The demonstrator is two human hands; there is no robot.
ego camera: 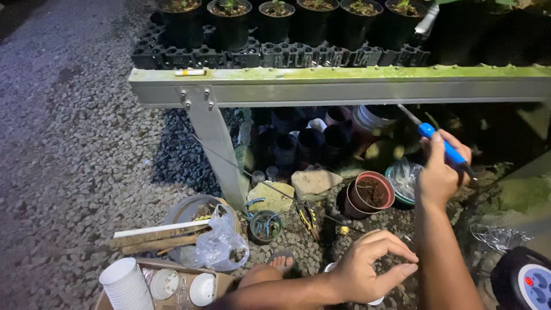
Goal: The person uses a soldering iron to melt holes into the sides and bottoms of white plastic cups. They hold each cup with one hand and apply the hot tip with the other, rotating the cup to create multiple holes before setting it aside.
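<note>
My right hand [439, 175] is raised and gripped around a blue-handled soldering iron [442, 144], its metal tip pointing up and left toward the underside of the metal bench rail [344, 86]. My left hand [370, 267] is low in front, fingers curled around the rim of a small white cup [376, 300], mostly hidden beneath the hand. A brown plastic pot [370, 195] with soil stands on the gravel between the two hands.
Black nursery pots [229, 20] with seedlings stand in trays on the bench. Below lie stones, stacked pots and a clear plastic bag [221, 244]. A stack of white cups [126, 284] sits in a cardboard box at bottom left; a cable reel [528, 281] at bottom right. My sandalled foot [281, 261] shows.
</note>
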